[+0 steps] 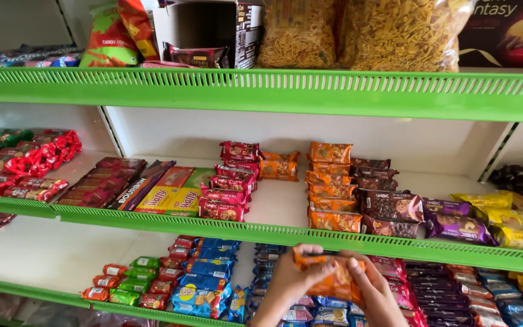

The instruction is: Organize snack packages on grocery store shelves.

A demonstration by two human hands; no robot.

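The orange packet (333, 280) lies with its long axis roughly level, left to right, its left end a little higher, and you hold it in front of the lowest shelf, just under the green rail (334, 241) of the middle shelf. Your left hand (290, 284) pinches its left end, fingers curled over the top edge; your right hand (375, 292) pinches the right end, thumb pressed on the face. To the left on the low shelf lie small red, green and orange packs (129, 283) and blue packs (204, 289). Behind your hands more blue packs and, to the right, dark purple packs (440, 290) crowd the shelf. Above the rail a stack of like orange packets (332, 188) stands beside brown packs (388, 206).
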